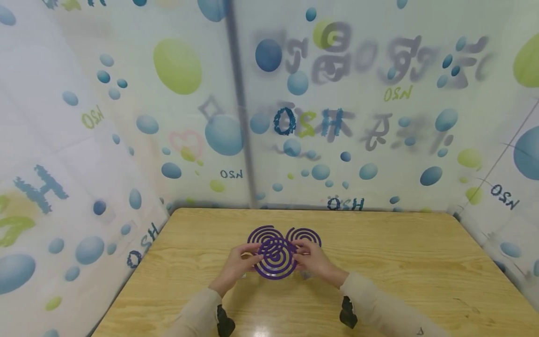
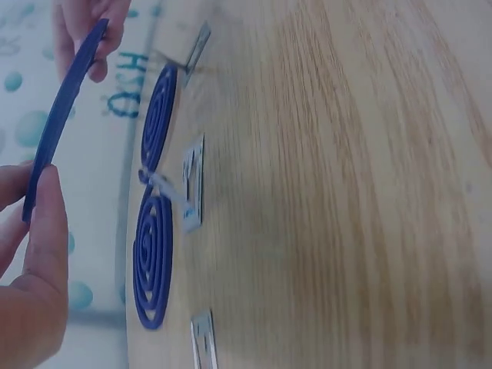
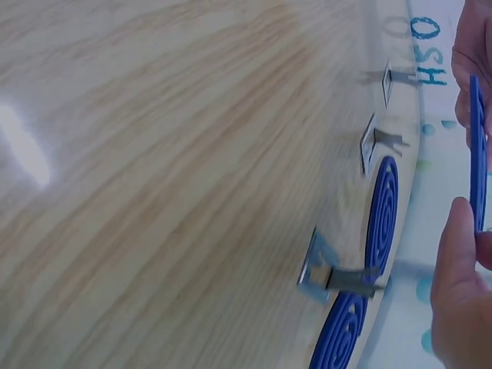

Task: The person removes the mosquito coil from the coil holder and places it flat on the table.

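Observation:
Between both hands a purple mosquito coil [image 1: 275, 256] is held raised above the table, its flat spiral face toward the head camera. My left hand [image 1: 237, 264] pinches its left edge between thumb and fingers, and my right hand [image 1: 313, 260] grips the right edge the same way. Seen edge-on in the left wrist view, the held coil [image 2: 55, 123] looks thin and slightly bowed. Two more coils lie on the table behind it, a left coil [image 2: 154, 246] and a right coil [image 2: 159, 115], partly covered by the held one and the hands in the head view.
Small metal coil stands sit on the wooden table [image 1: 400, 267], nearer me than the lying coils: a near stand [image 3: 317, 269], a middle stand [image 3: 369, 146] and a far stand [image 3: 387, 84], tabs bent up. A patterned curtain [image 1: 358, 187] hangs behind the table's far edge.

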`<action>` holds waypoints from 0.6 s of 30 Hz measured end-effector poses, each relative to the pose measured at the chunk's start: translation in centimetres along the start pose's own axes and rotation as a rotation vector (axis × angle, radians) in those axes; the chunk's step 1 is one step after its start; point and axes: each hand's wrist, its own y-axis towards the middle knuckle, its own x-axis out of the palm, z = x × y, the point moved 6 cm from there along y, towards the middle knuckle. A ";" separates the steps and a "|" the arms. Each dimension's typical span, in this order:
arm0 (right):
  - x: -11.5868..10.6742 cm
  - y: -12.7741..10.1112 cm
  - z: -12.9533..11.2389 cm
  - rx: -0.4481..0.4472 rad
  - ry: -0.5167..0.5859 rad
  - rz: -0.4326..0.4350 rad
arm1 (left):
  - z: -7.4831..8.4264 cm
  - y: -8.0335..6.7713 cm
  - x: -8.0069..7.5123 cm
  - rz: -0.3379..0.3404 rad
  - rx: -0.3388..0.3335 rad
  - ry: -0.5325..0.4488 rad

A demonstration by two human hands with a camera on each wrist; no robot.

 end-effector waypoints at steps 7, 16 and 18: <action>-3.1 -0.7 0.4 0.024 -0.027 0.062 | 0.3 1.4 2.6 -0.031 0.052 0.004; -7.1 -1.5 0.5 0.082 0.051 0.163 | 3.8 1.5 6.1 -0.026 0.073 0.026; -8.0 -1.7 0.6 0.093 0.065 0.190 | 4.1 1.7 6.8 -0.021 0.072 0.024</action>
